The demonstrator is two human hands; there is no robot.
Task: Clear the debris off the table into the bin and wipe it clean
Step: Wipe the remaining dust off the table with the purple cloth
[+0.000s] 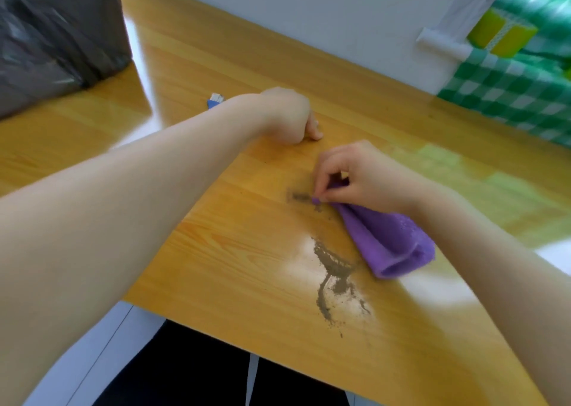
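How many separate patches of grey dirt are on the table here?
2. A small smear lies at the tip of the cloth, beside the right hand; a larger trail lies nearer the front edge of the table, left of the cloth. The left arm could hide more.

A person's bare left forearm (123,220) and right forearm (494,266); plain black trousers (185,374) cover both legs at the near edge.

The left forearm (160,164) hides part of a blue-white scrap (215,100); the bin (55,34) runs off top-left.
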